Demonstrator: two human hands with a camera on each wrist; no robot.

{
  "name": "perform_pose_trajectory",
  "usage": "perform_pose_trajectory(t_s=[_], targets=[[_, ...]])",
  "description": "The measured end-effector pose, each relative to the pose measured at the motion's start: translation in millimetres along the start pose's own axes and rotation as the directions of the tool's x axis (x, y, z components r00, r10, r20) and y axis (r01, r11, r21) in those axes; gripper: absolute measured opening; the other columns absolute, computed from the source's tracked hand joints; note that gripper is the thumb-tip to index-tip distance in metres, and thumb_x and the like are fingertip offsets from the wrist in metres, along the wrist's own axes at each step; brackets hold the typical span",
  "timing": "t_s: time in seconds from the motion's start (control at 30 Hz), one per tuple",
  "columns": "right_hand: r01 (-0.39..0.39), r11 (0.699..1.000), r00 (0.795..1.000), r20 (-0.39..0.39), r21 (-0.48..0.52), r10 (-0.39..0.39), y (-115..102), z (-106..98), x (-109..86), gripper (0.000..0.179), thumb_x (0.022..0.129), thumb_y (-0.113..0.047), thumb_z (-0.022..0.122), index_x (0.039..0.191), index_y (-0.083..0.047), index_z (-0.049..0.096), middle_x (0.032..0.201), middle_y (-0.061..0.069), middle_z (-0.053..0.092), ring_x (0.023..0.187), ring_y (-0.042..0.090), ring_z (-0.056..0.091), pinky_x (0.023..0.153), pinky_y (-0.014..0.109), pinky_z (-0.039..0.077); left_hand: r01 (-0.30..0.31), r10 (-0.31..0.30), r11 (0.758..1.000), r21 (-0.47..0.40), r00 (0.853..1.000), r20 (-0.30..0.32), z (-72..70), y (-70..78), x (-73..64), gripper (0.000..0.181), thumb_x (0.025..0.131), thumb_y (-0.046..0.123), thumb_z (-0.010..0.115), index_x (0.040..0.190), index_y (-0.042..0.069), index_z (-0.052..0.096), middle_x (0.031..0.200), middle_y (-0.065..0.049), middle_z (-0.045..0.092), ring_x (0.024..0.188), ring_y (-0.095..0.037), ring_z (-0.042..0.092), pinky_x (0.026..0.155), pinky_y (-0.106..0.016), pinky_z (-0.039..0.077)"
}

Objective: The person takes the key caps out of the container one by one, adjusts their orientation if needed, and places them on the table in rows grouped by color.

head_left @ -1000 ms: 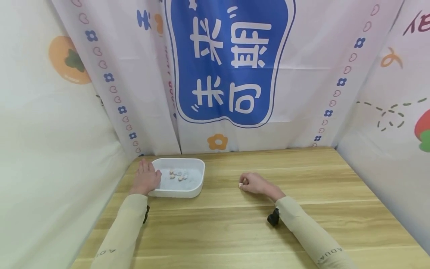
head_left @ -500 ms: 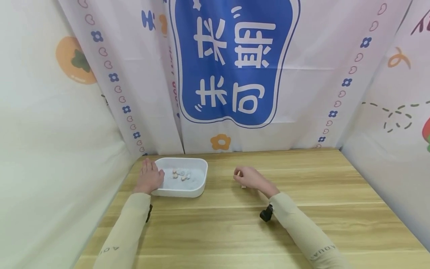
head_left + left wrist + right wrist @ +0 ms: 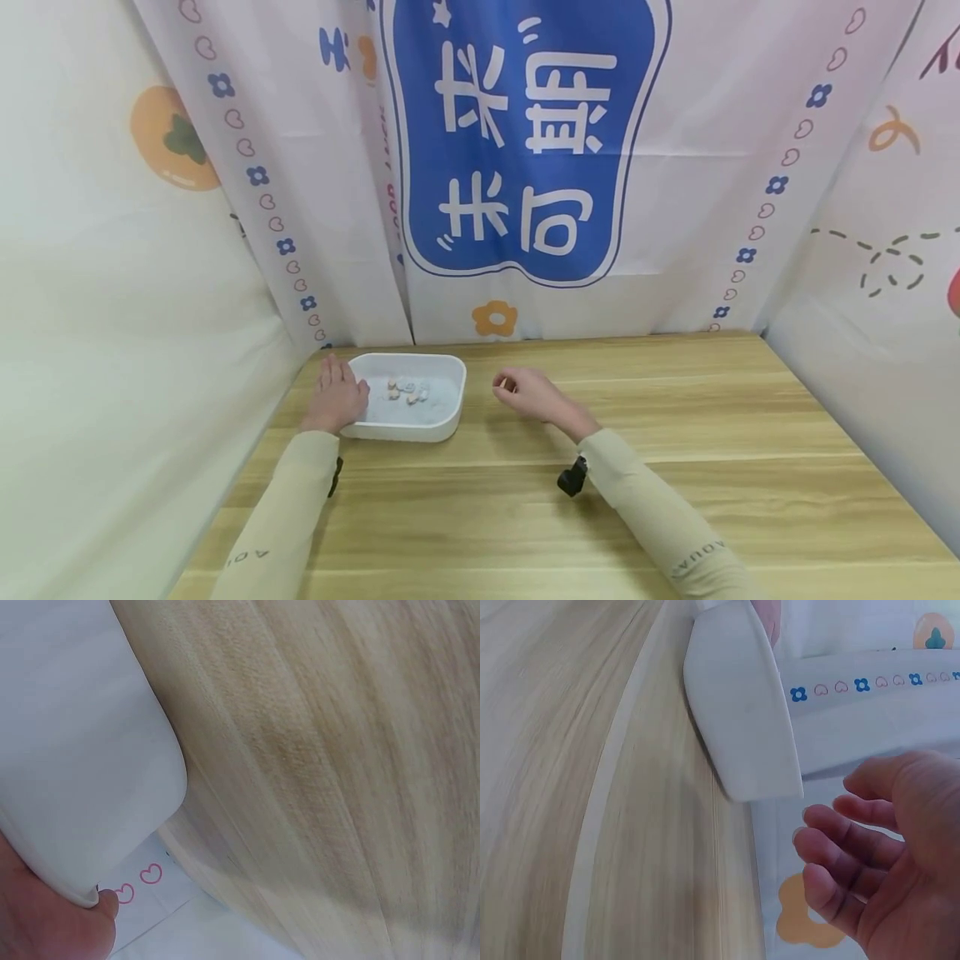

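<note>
A white plastic tray (image 3: pixel 405 431) stands at the back left of the table. Small white and peach-coloured pieces (image 3: pixel 408 392) lie inside it, their kind too small to tell. My left hand (image 3: pixel 337 398) holds the tray's left side, its thumb over the rim and the other fingers along the outside. In the left wrist view, part of that hand (image 3: pixel 56 930) shows against the rim. To the right of the tray my right hand (image 3: pixel 531 395) hovers above the table. Its fingers (image 3: pixel 847 874) hang loosely curled in the right wrist view, with nothing visible between them.
The wood-grain table (image 3: pixel 465 517) runs up to a printed cloth backdrop (image 3: pixel 675 192) behind, with white cloth on both sides. A small black device (image 3: pixel 573 477) is strapped at the right wrist.
My right hand has moved left toward the tray. The small pale piece seen at its fingers, then just below it, is out of sight now. My left hand has stayed at the tray.
</note>
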State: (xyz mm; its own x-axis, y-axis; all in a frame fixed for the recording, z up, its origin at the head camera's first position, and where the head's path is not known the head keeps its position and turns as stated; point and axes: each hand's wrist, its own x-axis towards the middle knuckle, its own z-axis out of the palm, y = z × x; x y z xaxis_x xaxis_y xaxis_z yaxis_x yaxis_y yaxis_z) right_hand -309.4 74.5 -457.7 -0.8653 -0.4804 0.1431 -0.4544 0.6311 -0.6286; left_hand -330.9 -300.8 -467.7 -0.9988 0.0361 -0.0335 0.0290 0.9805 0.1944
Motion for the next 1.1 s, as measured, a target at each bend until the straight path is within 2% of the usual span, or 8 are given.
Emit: perform_pose_trajectory(t_s=[0.33,0.53,0.77,1.1], targets=[[0.078,0.995,0.996,-0.053,0.061,-0.074,-16.1,11.3,13.8,0.019,0.097,-0.019,0.058,0.110,-0.009,0.068,0.087,0.001,0.071,0.076,0.008,0.062,0.067,0.021,0.054,0.015,-0.015,1.000,0.010,1.000,0.001,-1.9,1.9,-1.5,0.070,0.103,0.031,0.023,0.149,-0.019,0.005,0.157,-0.038,-0.009,0.147,-0.052,-0.008,0.123,-0.059,0.001],[0.117,0.990,0.993,-0.042,0.079,-0.114,-30.6,21.1,24.2,0.024,0.095,-0.016,0.058,0.114,-0.003,0.066,0.087,0.004,0.070,0.075,0.009,0.061,0.065,0.021,0.053,0.016,-0.016,1.000,0.010,1.000,0.002,0.0,-1.2,-1.5,0.070,0.103,0.031,0.022,0.149,-0.019,0.003,0.157,-0.038,-0.012,0.147,-0.052,-0.009,0.122,-0.059,-0.001],[0.130,0.989,0.991,-0.048,0.067,-0.127,-42.5,29.8,32.9,0.022,0.096,-0.020,0.059,0.114,-0.009,0.067,0.087,0.002,0.070,0.075,0.008,0.061,0.065,0.019,0.052,0.008,-0.008,1.000,0.006,1.000,0.002,1.5,-0.9,-3.4,0.070,0.103,0.030,0.022,0.149,-0.019,0.003,0.156,-0.038,-0.013,0.146,-0.053,-0.010,0.122,-0.060,-0.001],[0.176,0.982,0.983,-0.056,0.065,-0.172,-59.8,41.9,44.8,0.026,0.095,-0.022,0.059,0.117,-0.010,0.067,0.090,0.003,0.072,0.077,0.009,0.063,0.068,0.018,0.052,0.001,-0.001,1.000,0.019,1.000,-0.008,2.6,0.7,-1.6,0.070,0.103,0.031,0.021,0.148,-0.019,0.003,0.156,-0.039,-0.011,0.147,-0.053,-0.007,0.123,-0.059,0.003]])
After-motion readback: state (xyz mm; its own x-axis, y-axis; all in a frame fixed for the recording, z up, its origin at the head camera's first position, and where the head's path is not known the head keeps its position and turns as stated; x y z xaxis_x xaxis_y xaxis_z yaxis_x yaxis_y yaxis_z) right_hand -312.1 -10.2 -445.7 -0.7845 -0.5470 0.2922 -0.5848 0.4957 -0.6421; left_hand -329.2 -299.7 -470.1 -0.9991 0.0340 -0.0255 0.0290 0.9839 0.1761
